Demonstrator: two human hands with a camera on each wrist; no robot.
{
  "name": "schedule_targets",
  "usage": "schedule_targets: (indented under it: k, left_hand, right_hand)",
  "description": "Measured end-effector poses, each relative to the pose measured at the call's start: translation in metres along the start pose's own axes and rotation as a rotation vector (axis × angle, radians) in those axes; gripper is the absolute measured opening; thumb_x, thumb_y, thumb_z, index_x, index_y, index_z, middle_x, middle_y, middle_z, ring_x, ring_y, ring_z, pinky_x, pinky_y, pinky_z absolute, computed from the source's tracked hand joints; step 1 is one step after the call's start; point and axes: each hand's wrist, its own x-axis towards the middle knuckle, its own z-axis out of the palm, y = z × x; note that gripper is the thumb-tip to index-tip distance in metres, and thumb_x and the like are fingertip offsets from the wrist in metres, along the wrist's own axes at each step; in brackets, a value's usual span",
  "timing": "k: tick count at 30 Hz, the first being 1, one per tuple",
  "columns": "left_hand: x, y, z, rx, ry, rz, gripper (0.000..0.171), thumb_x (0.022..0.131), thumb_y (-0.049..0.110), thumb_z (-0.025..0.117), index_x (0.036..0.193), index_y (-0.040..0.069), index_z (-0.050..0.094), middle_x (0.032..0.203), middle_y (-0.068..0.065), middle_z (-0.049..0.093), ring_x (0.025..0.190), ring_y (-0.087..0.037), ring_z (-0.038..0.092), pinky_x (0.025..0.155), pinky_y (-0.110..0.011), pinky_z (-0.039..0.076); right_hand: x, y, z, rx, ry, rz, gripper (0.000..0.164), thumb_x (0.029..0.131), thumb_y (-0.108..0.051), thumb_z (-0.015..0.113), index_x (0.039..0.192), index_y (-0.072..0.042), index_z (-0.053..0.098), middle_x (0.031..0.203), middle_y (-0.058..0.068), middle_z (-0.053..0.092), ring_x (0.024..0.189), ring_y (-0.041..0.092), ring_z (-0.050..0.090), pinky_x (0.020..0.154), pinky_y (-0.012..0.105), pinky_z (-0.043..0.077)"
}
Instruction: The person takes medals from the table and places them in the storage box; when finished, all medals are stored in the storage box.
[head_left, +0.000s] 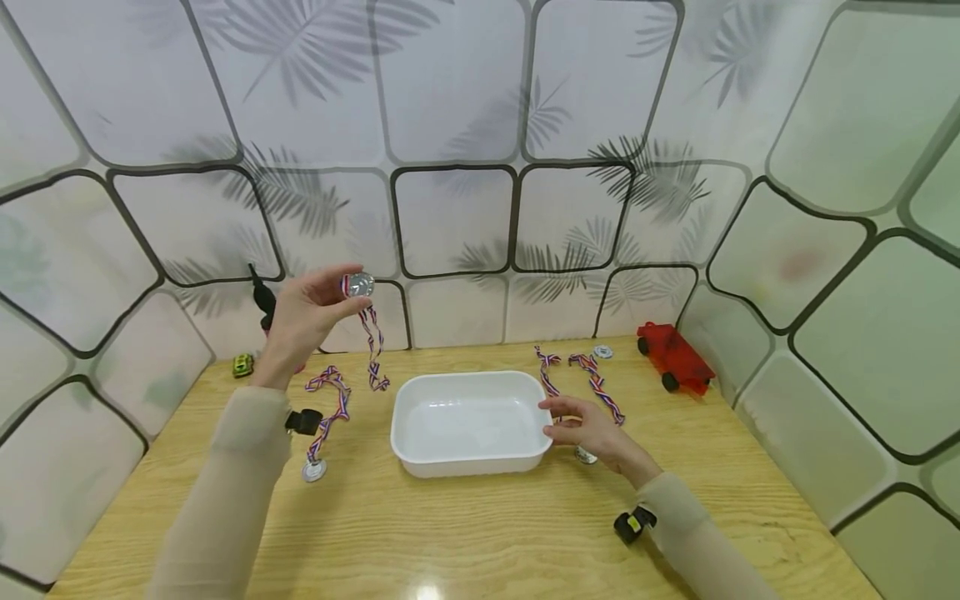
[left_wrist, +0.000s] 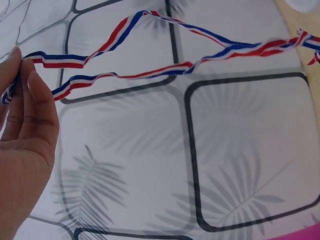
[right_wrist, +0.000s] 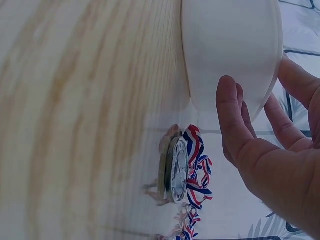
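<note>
A silver medal (head_left: 361, 285) is pinched between the thumb and fingers of my left hand (head_left: 315, 308), raised above the table in front of the backdrop. Its red, white and blue ribbon (left_wrist: 150, 72) hangs down in loops, twisted together toward its lower end. My right hand (head_left: 592, 433) is at the right rim of a white rectangular tray (head_left: 472, 467), its fingers loosely bent and spread. The tray's inside shows bare white. Close below the right hand, another silver medal (right_wrist: 178, 170) with a tricolour ribbon lies on the table, partly covered in the head view.
Left of the tray lies another ribboned medal (head_left: 314, 471). Another medal (head_left: 602, 352) lies behind the right hand. A red toy vehicle (head_left: 675, 358) stands at the back right, a small yellow-green toy car (head_left: 243, 365) at the back left. A patterned backdrop (head_left: 457, 217) encloses the wooden table (head_left: 435, 533).
</note>
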Motion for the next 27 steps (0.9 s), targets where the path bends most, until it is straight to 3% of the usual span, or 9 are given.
schedule_targets:
  k: [4,8,12,15,21,27]
  left_hand:
    - [0.009,0.010,0.006,-0.029,0.003,0.008,0.046,0.086,0.016,0.076,0.130,0.014,0.064,0.084,0.010,0.067,0.073,-0.010,0.064,0.062,-0.017,0.049]
    - [0.018,0.019,0.015,-0.106,-0.020,0.055,0.045,0.087,0.008,0.074,0.130,0.007,0.062,0.079,0.009,0.065,0.069,-0.009,0.064,0.061,-0.016,0.050]
    - [0.024,0.025,0.028,-0.230,-0.081,0.102,0.043,0.086,-0.002,0.071,0.129,-0.001,0.061,0.078,0.005,0.064,0.065,-0.009,0.061,0.058,-0.017,0.051]
    - [0.024,0.028,0.039,-0.287,-0.133,0.094,0.044,0.085,-0.004,0.071,0.128,-0.001,0.061,0.080,0.003,0.065,0.064,-0.009,0.059,0.056,-0.018,0.050]
    - [0.023,0.032,0.061,-0.312,-0.199,0.063,0.043,0.084,-0.002,0.074,0.125,0.004,0.063,0.081,0.006,0.068,0.065,-0.007,0.057,0.054,-0.018,0.046]
    - [0.016,0.025,0.088,-0.256,-0.245,0.023,0.043,0.082,0.004,0.078,0.123,0.004,0.062,0.074,0.006,0.065,0.059,-0.007,0.051,0.047,-0.020,0.038]
  right_hand:
    - [0.000,0.000,0.000,-0.002,-0.006,0.005,0.054,0.092,-0.017,0.070,0.138,0.001,0.049,0.132,0.025,0.051,0.099,0.019,0.062,0.092,0.045,0.056]
    - [0.000,0.000,0.000,-0.003,-0.001,0.004,0.054,0.092,-0.017,0.070,0.138,0.001,0.050,0.135,0.025,0.050,0.100,0.018,0.061,0.093,0.046,0.056]
    - [0.000,0.000,0.000,0.002,-0.002,0.002,0.053,0.092,-0.016,0.070,0.138,0.001,0.049,0.135,0.025,0.050,0.098,0.018,0.061,0.093,0.046,0.056]
    - [0.000,0.000,0.001,0.006,-0.006,0.003,0.054,0.092,-0.016,0.070,0.139,0.001,0.049,0.133,0.025,0.050,0.098,0.018,0.062,0.093,0.046,0.056]
    - [0.000,0.000,0.000,0.007,-0.013,0.004,0.054,0.092,-0.016,0.069,0.139,0.001,0.049,0.132,0.026,0.050,0.098,0.018,0.062,0.092,0.045,0.056]
    - [0.000,-0.001,0.000,0.014,-0.012,0.004,0.054,0.092,-0.015,0.069,0.138,0.002,0.049,0.131,0.026,0.051,0.098,0.018,0.063,0.091,0.044,0.057]
